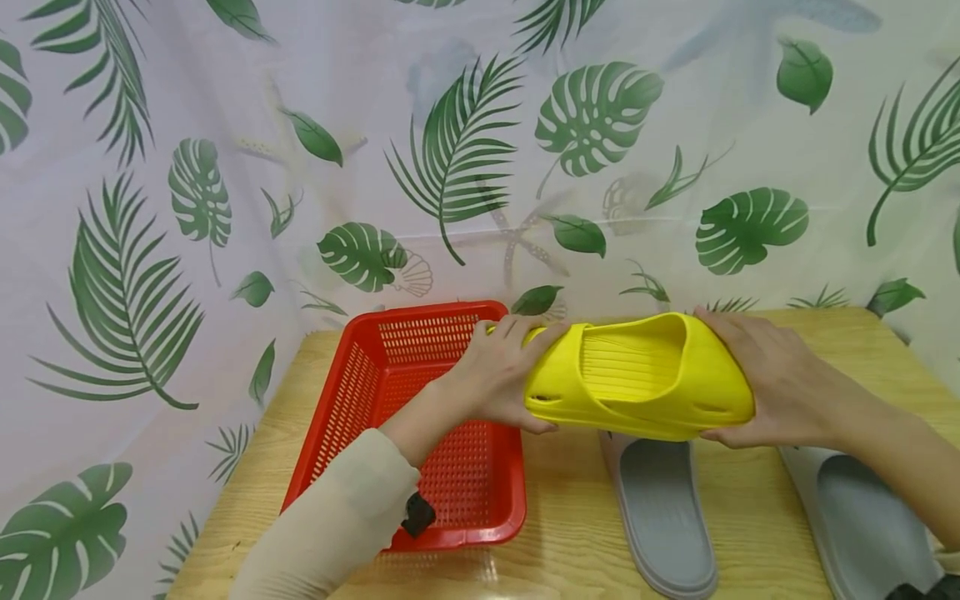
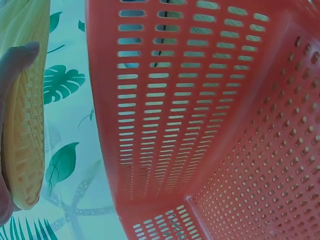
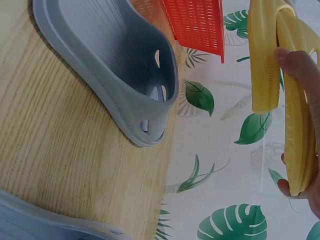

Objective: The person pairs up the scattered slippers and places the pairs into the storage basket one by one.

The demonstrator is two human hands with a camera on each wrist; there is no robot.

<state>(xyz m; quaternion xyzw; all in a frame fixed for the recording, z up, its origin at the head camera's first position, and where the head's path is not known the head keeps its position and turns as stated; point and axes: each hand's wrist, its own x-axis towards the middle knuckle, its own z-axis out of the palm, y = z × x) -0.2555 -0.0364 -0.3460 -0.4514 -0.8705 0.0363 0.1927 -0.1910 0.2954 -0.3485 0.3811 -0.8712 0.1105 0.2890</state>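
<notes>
Both hands hold a pair of yellow slippers sideways above the table, near the red basket's right side. My left hand grips the left end, thumb below and fingers over the top. At the other end my right hand holds the toe. Two yellow slippers lie against each other in the right wrist view, with the right thumb across one. In the left wrist view a yellow sole shows at the left edge under the left thumb. Most of the second slipper is hidden in the head view.
A red perforated basket stands on the wooden table, left of centre. Two grey slippers lie to its right: one grey slipper below the yellow pair, another grey slipper under the right forearm. A leaf-print curtain hangs behind.
</notes>
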